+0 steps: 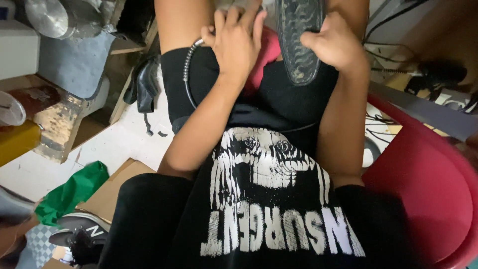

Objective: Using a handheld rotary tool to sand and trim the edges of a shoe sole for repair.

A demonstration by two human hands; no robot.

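The head camera looked down on a seated person's lap, where a shoe [298, 40] lay sole-up at the far side, apparently turned so its patterned tread faced the worker. The right hand [336, 45] gripped the sole's right edge, fingers curled around it, seemingly to steady it. The left hand [238, 42] rested just left of the shoe with fingers spread over red fabric [266, 55] and a coiled metal hose [188, 65]. A red chair [428, 199] sat right; green cloth [69, 192] lay near left.

Both forearms reach forward; left hand [238, 42] spread flat, right hand [334, 44] curled closed.
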